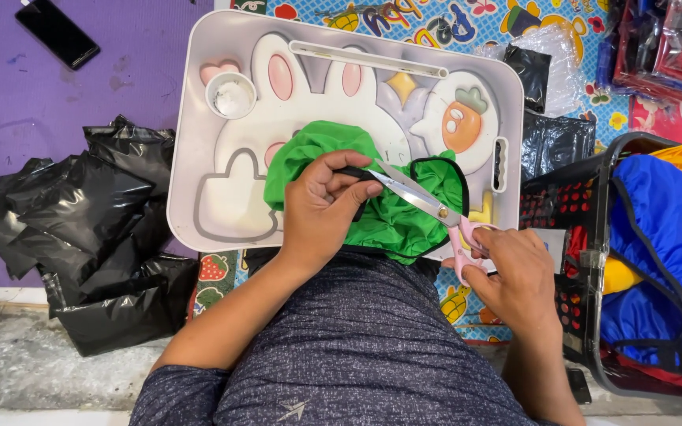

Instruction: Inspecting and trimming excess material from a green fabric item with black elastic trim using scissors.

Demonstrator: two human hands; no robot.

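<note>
Scissors with long steel blades and pale pink plastic handles lie slanted across a crumpled piece of bright green, thin fabric with a black bound edge, which is bunched on a white plastic lap tray moulded with a rabbit and a carrot. The right hand is closed through the pink loops, and the blades look almost together, though from here I cannot tell whether cloth sits between them. The left hand is curled shut over the green fabric, pinching a dark strip of its trim near the blade tips. A clean cut here would seem to call for the trim held taut and flat just beside the blades, fingertips kept back from the edge, and short snips rather than one long bite, since cloth this slippery and rumpled could slide or fold double. The tray is glossy and hard, with a small round cup recess at its far left corner. To the person's left sits a heap of crinkled, shiny black plastic bags on a purple mat, with a black phone lying further off. To the right, a dark plastic mesh basket holds smooth blue and yellow garments.
</note>
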